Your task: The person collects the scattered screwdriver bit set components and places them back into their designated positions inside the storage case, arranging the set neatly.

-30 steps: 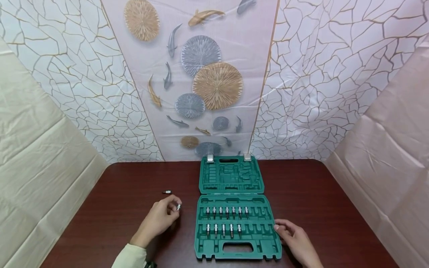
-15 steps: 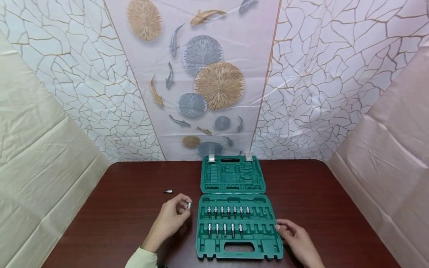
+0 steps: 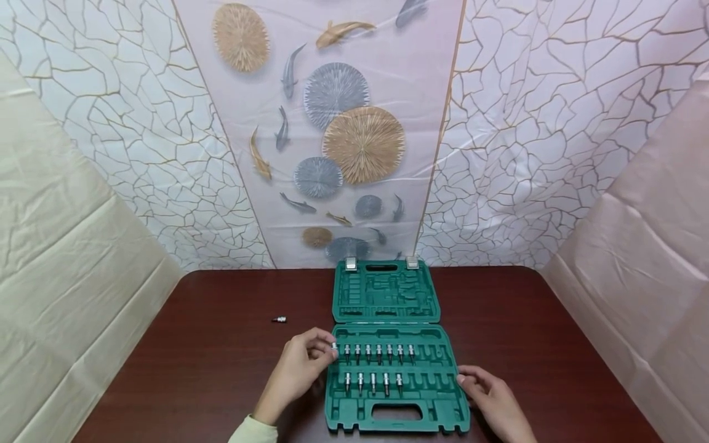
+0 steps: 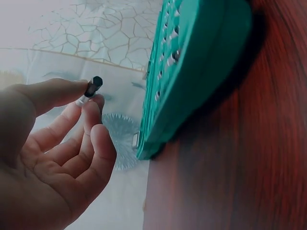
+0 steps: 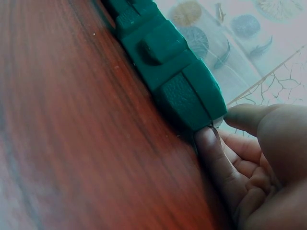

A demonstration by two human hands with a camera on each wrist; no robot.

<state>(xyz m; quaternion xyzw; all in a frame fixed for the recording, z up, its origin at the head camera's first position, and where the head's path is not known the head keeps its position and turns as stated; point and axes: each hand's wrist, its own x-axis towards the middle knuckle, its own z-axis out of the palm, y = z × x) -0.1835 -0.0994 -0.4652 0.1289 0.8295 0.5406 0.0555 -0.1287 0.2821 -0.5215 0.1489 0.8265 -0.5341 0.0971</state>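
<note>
My left hand [image 3: 299, 368] pinches a small silver bit socket [image 3: 334, 347] between thumb and fingertips, over the left edge of the green tool case [image 3: 443, 411]. In the left wrist view, the dark hexagonal tip of the bit socket [image 4: 97, 81] points up past the thumb. The case lies open on the table, with two rows of bit sockets standing in its slots; the right-hand slots of both rows hold none. My right hand [image 3: 494, 395] grips the case's right edge, with thumb and fingertips against its rim [image 5: 218, 108] in the right wrist view.
Another bit socket [image 3: 279, 319] lies on the dark red-brown table [image 3: 221, 344], left of the case. The raised lid [image 3: 386, 311] with two metal latches leans back toward the patterned cloth [image 3: 360, 144] behind the table. Beige cloth hangs at both sides.
My left hand has moved right with the bit socket, from the table to the case's left edge. My right hand stays at the case's right edge. The view has shifted slightly.
</note>
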